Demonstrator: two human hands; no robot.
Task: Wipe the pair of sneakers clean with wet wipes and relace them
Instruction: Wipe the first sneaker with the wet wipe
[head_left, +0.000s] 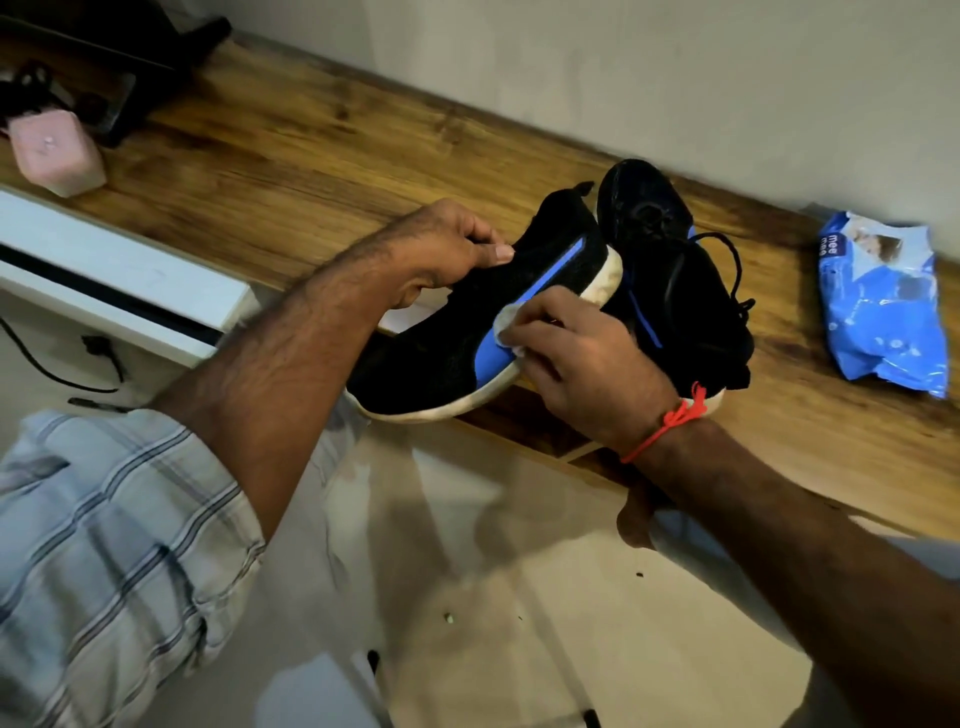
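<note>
Left hand (441, 249) grips the near sneaker (467, 332) at the tabletop (291, 156) edge; right hand (587, 364) presses a wet wipe (506, 325) against its blue stripe, second sneaker (670, 270) just behind

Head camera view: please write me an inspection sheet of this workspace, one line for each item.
Surface: wooden shelf along the wall, grain visible.
Job's things: held sneaker, black with blue stripe; second sneaker on the shelf, lace loose; white wipe; blue wipes pack lying at the right.
Clutter: pink candle; dark objects at far left, unclear.
Grippers: left hand grips the held sneaker's collar; right hand presses the wipe on the blue stripe.
Cables: black cable below the white unit.
Surroundings: plain wall, pale floor with small crumbs.
</note>
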